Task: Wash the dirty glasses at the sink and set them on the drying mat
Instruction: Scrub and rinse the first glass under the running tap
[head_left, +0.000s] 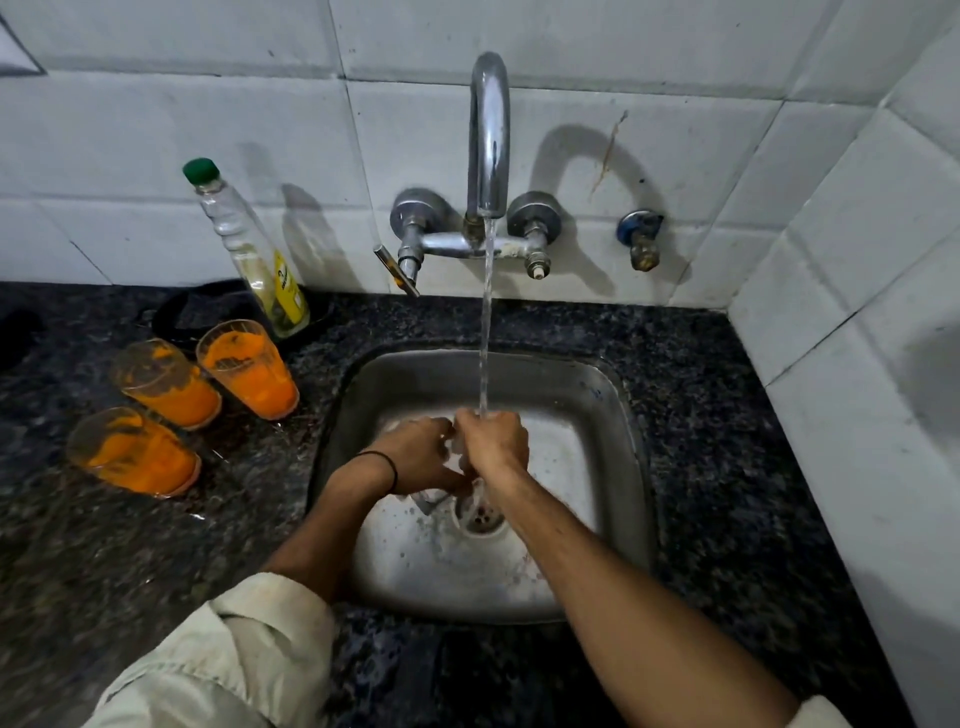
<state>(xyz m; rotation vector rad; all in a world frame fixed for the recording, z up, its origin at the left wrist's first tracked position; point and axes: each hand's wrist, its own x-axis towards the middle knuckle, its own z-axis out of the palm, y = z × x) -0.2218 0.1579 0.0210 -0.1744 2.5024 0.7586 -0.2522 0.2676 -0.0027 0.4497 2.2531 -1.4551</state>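
Both of my hands are together over the steel sink (618, 415), under the running water. My left hand (415, 454) and my right hand (493, 441) close around a clear glass (431, 500), and only its lower end shows beneath my fingers. The stream from the tap (488, 135) lands on my right hand. Three dirty glasses smeared with orange stand on the counter to the left of the sink: one nearest the sink (249, 366), one behind it (166, 382) and one at the front (132, 449).
A clear bottle with a green cap (249, 249) leans against the tiled wall behind the glasses, standing in a dark round object (208, 306). A dark speckled stone counter (701, 415) surrounds the sink. A tiled wall rises close on the right. A small valve (640, 236) sticks out right of the tap.
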